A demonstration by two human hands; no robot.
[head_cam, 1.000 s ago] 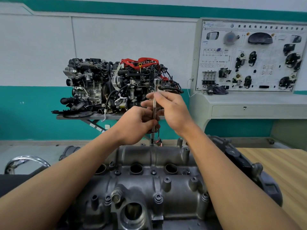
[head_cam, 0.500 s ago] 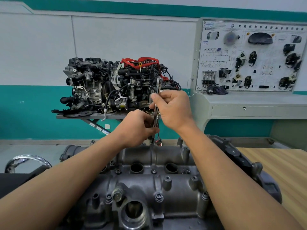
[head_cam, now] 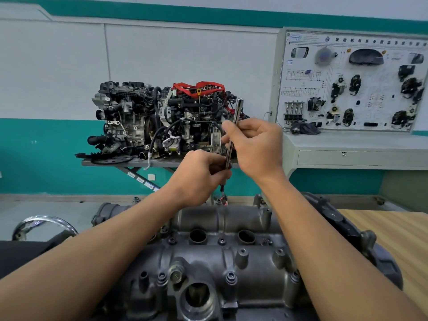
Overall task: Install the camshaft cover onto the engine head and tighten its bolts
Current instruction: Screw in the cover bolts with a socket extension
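The camshaft cover [head_cam: 220, 258] fills the foreground, a grey casting lying on the engine head. Several bolts [head_cam: 231, 277] stand in its bosses and two round wells open along its middle.

Above the cover's far edge, both hands hold a long chrome driver [head_cam: 236, 112]. It stands nearly upright, with its top leaning slightly to the right. The left hand [head_cam: 199, 177] grips the lower part of the shaft, its fingers curled round it. The right hand [head_cam: 257, 147] is higher up and pinches the shaft between thumb and fingertips, leaving the top end free above it. The dark tip of the driver reaches down to the cover's far edge. Whether it sits on a bolt there cannot be told.

To the right of the cover lies the wooden desk [head_cam: 393, 239]. To the cover's left a chrome ring [head_cam: 44, 224] shows. Well behind the cover, a display engine [head_cam: 162, 119] with red parts on top stands on a grey stand against the teal and white wall. Behind and to the right of the cover, a training board [head_cam: 352, 82] carrying car components rises over a grey console.
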